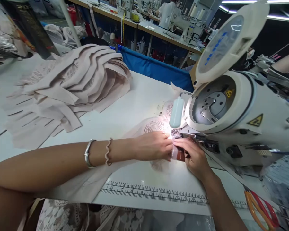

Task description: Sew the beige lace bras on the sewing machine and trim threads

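My left hand (154,146) presses flat, fingers together, on the pale pink lace fabric piece (156,126) on the white surface (125,112), while my right hand (194,157) fingers pinch its edge beside the white sewing machine (243,118).

A workshop with rows of wooden-topped sewing tables (159,32), a blue cloth barrier (154,69), and ceiling strip lights (245,2).

Matt beige cloth pieces (69,83), soft and creased, stacked. Openwork lace fabric (156,126), rough-textured. Smooth glossy cream plastic and enamel on sewing machine (250,122); bare grey metal handwheel plate (213,106). Smooth white laminate tabletop (125,112). Shiny metal bangle (88,154). Glossy orange plastic scissor handles (260,207).
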The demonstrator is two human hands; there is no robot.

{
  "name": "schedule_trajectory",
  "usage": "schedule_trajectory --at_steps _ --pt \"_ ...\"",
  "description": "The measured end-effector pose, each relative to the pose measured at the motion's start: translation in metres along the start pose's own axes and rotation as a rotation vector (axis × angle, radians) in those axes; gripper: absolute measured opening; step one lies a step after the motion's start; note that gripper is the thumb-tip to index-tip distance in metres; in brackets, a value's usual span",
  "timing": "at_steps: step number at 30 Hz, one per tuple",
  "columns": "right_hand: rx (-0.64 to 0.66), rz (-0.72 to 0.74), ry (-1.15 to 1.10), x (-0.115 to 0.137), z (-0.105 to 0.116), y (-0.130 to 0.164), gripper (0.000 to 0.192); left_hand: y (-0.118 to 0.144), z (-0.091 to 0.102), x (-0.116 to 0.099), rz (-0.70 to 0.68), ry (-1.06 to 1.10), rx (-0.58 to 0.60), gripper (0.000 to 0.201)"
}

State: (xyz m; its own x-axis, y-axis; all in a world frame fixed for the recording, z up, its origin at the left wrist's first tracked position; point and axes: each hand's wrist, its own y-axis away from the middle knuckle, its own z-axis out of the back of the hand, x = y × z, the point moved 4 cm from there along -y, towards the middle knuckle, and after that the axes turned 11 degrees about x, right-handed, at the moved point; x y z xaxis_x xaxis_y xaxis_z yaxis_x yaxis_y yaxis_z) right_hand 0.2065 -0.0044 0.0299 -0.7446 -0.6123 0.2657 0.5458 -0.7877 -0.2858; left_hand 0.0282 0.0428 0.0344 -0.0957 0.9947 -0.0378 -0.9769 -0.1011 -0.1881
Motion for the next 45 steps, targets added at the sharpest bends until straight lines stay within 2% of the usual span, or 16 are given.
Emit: schedule_trajectory --at_steps 6,10,18,25,32,36,38,40,45 --pt "-0.053 0.115 0.006 0.012 0.009 -0.003 0.022 0.001 0.008 0.003 -0.019 0.043 -0.014 0.031" --pt "-0.051 0.111 0.012 0.014 0.009 -0.005 0.03 0.003 0.006 0.006 0.014 0.075 0.035 0.026" --pt "-0.018 0.034 0.159 0.01 0.004 -0.003 0.052 0.002 0.004 0.009 0.067 0.024 0.024 0.028" --pt "-0.028 0.062 0.154 0.018 0.005 -0.006 0.029 0.0 0.004 0.01 0.046 -0.007 -0.029 0.024" --pt "-0.038 0.034 0.211 0.016 0.005 -0.005 0.044 0.003 0.005 0.015 0.088 -0.086 -0.014 0.012" --pt "-0.035 0.059 0.209 0.016 0.004 -0.004 0.034 0.003 0.007 0.012 0.037 -0.145 -0.075 0.02" --pt "-0.028 0.064 0.185 0.016 0.004 -0.005 0.028 0.003 0.007 0.011 0.01 -0.14 -0.074 0.026" --pt "-0.02 0.054 0.179 0.017 0.004 -0.005 0.031 0.003 0.007 0.012 0.023 -0.114 -0.057 0.027" --pt "-0.024 0.035 0.203 0.015 0.004 -0.005 0.043 0.003 0.006 0.016 0.079 -0.083 -0.025 0.008"
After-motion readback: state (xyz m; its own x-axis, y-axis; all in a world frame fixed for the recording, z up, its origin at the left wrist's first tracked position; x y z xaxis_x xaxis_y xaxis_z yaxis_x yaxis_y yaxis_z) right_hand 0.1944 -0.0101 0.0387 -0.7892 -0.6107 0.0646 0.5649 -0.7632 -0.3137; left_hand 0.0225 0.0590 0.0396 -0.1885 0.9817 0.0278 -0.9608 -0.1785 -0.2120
